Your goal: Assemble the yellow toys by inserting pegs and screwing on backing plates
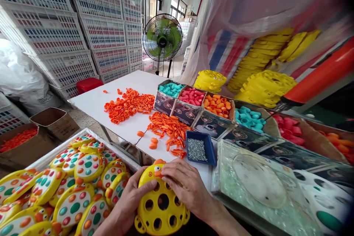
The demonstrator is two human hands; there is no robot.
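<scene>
So the yellow shell is right up front, at the near end of the white surface, holes facing up and the end with the eyes and orange beak pointing away from the person. Left hand has a firm-looking grip on its left edge, fingers wrapped round and the thumb lying across the front. Right hand is on the upper right, fingers bent in close together by the beak; can't tell if that grip is pinching some little part too, the fingers cover it. Just past the hands there's a blue tray of small metal bits, with a heap of orange pieces next to it and a bigger heap further back. Boxes run along the right, with teal pegs, pink pegs and orange pegs in the far three. Over on the left, a white crate is piled with yellow toys covered in coloured dots, and a green fan stands beyond the far end.
</scene>
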